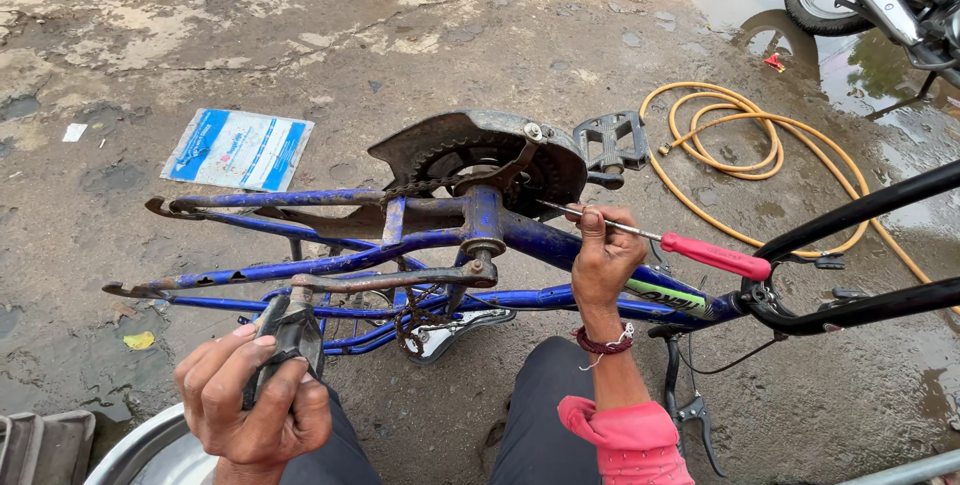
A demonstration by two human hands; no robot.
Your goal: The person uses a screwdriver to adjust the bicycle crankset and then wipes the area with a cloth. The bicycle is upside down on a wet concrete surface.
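Right now we have the blue bicycle frame (560, 245) lying upside down on the wet ground (420, 45) in front of our knees. Our right hand (603, 257) is closed around the shaft of the red-handled screwdriver (712, 255), its tip aimed at the crank hub beside the chain guard (480, 150). Our left hand (255, 400) grips a pedal (290, 330) tight. We judge it best to hold the pedal steady and keep the tip square, since the rusty metal could let it slip.
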